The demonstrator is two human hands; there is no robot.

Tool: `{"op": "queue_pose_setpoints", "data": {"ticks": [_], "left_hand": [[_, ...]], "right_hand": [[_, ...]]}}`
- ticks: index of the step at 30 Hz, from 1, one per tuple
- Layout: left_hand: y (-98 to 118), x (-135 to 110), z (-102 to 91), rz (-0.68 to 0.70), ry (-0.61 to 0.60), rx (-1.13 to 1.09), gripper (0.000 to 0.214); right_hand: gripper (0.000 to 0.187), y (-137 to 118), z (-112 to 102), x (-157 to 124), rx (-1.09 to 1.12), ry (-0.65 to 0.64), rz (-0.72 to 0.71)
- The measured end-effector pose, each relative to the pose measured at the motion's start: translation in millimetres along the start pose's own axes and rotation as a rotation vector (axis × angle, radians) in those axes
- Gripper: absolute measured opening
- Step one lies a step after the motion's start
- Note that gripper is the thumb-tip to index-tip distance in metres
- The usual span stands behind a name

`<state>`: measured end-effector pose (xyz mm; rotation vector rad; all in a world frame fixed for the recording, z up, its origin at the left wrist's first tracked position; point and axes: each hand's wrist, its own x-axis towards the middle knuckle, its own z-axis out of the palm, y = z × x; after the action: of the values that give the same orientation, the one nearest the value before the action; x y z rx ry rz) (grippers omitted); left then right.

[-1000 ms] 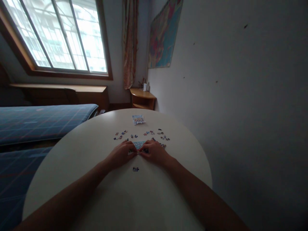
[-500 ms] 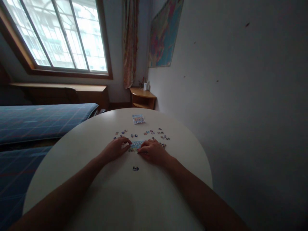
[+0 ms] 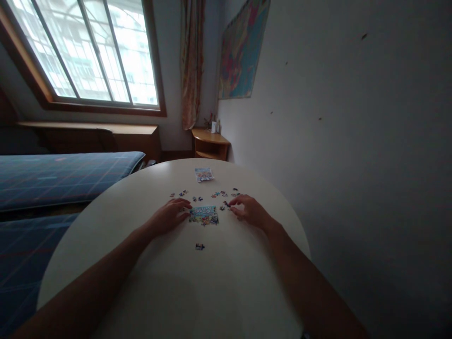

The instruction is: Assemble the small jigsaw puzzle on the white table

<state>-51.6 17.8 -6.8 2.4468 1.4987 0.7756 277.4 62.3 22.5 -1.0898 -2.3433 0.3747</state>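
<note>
A partly joined jigsaw block [image 3: 204,215] lies on the round white table [image 3: 148,263]. My left hand [image 3: 170,215] rests flat on the table with its fingertips against the block's left edge. My right hand [image 3: 249,210] is to the right of the block, thumb and forefinger pinched on a small dark puzzle piece [image 3: 226,204]. Several loose pieces [image 3: 219,194] are scattered in a row beyond the block. One single piece [image 3: 199,246] lies alone nearer to me.
A small printed picture card [image 3: 204,174] lies at the far side of the table. A bed with a blue checked cover [image 3: 63,174] stands to the left, a wooden corner shelf [image 3: 209,142] beyond, and a white wall [image 3: 353,141] close on the right.
My right hand left the joined block and moved right and away to the loose pieces, pinching one. The block is now uncovered. My left hand stayed at its left edge.
</note>
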Motion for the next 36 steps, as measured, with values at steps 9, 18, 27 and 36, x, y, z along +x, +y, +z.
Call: {"op": "queue_pose_setpoints", "data": {"ticks": [9, 18, 27, 36], "left_hand": [[-8.5, 1.8, -3.8, -0.1, 0.029, 0.096, 0.027], [-8.7, 0.3, -14.6, -0.352, 0.013, 0.163, 0.023], [-15.1, -2.2, -16.1, -0.389, 0.05, 0.152, 0.027], [-12.6, -1.7, -17.0, -0.387, 0.033, 0.156, 0.026]], "right_hand": [[0.018, 43.0, -15.9, -15.8, 0.025, -0.044, 0.13], [0.02, 57.4, -22.8, -21.0, 0.027, 0.042, 0.326], [0.026, 64.9, -22.4, -22.5, -0.095, 0.137, 0.481], [0.024, 63.8, -25.6, -23.5, -0.112, 0.122, 0.512]]}}
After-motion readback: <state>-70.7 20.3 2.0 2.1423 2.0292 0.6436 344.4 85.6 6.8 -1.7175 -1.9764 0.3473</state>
